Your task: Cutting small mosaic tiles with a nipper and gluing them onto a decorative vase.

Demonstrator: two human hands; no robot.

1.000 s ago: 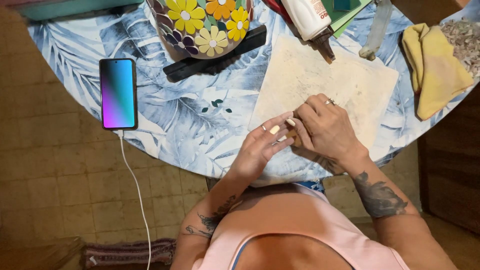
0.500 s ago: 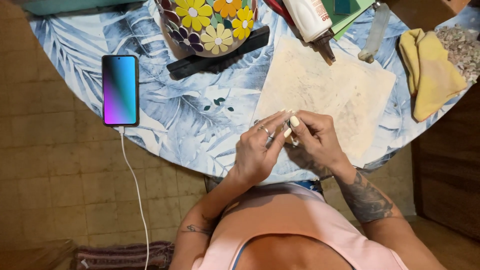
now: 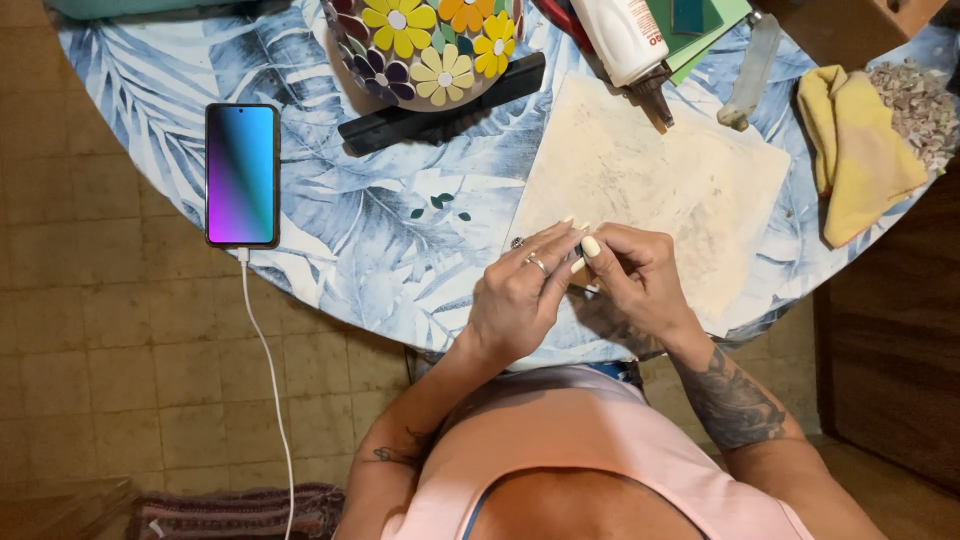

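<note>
Round table, hands meeting at its near edge over a board

Left hand (image 3: 520,295) and right hand (image 3: 635,280) touching at the fingertips, pinching a small piece (image 3: 580,250) between them, above the near left corner of the board (image 3: 680,170) lying on the table (image 3: 330,230); phone (image 3: 241,173) far left near the table edge, cable (image 3: 265,370) hanging from it to the floor; mosaic pot (image 3: 425,45) behind, on a dark bar (image 3: 440,105); glue bottle (image 3: 625,35) behind the board; cloth (image 3: 855,150) at right; small chips (image 3: 438,205) between phone and board
</note>
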